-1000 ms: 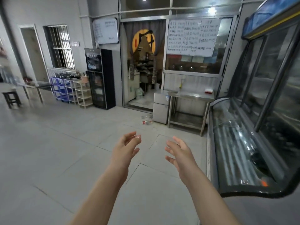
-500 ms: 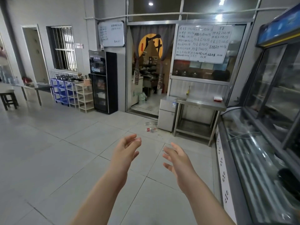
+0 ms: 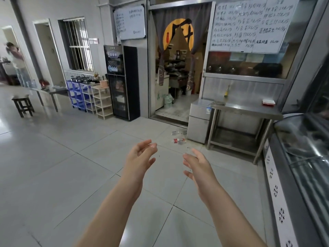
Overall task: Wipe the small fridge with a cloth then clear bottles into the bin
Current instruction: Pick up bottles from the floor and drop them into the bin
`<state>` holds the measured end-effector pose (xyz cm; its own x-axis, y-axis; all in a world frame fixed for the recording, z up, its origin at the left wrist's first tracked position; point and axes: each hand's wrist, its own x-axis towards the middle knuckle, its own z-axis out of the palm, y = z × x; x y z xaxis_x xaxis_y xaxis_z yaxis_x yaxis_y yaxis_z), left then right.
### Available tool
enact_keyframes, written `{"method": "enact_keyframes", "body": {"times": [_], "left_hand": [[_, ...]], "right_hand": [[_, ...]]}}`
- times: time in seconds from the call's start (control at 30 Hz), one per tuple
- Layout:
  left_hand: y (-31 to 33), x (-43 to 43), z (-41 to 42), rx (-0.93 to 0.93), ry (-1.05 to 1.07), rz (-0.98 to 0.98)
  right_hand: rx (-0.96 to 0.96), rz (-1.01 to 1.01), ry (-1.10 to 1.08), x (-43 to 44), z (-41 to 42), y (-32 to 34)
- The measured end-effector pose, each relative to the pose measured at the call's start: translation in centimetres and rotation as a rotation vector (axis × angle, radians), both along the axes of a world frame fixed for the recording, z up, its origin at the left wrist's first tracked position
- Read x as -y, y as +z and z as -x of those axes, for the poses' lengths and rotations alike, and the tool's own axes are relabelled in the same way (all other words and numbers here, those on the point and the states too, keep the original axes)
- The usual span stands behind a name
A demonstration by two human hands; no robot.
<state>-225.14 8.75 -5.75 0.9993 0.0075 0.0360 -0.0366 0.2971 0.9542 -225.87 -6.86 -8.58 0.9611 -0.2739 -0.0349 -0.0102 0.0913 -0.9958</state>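
Observation:
A small silver fridge (image 3: pixel 199 120) stands on the floor beside a doorway, against the left end of a steel table (image 3: pixel 249 110). A grey cloth (image 3: pixel 218 102) lies where the fridge top meets the table. Several empty plastic bottles (image 3: pixel 178 138) lie on the tiles in front of the fridge's left side. My left hand (image 3: pixel 140 157) and my right hand (image 3: pixel 197 165) are stretched out in front of me over the floor, both empty with fingers spread, well short of the bottles and fridge.
A glass display counter (image 3: pixel 300 157) runs along the right. A tall black cabinet (image 3: pixel 120 82), blue and beige racks (image 3: pixel 89 98), a dark stool (image 3: pixel 23 106) and a person (image 3: pixel 17 63) are at the left. Wide tiled floor lies between.
The view has moved closer to the fridge and turned left, so the display counter slid toward the right edge. Both hands stay raised and empty.

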Motion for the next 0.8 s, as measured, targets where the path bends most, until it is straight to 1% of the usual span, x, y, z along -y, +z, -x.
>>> {"method": "enact_keyframes", "body": {"times": [0.3,0.6,0.8], "left_hand": [[-1.1,-0.6,-14.5,-0.027,0.005,0.007],[-3.0,-4.0,-36.1,-0.102,-0.075,0.009],[-2.9,-5.0,-48.8,-0.118,-0.141,0.021]], "right_hand": [[-0.043,-0.019,0.006,-1.3,-14.6,-0.8],[-0.084,-0.054,-0.121,-4.4,-34.6,-2.0],[-0.080,-0.066,-0.195,-5.6,-45.7,-1.6]]}}
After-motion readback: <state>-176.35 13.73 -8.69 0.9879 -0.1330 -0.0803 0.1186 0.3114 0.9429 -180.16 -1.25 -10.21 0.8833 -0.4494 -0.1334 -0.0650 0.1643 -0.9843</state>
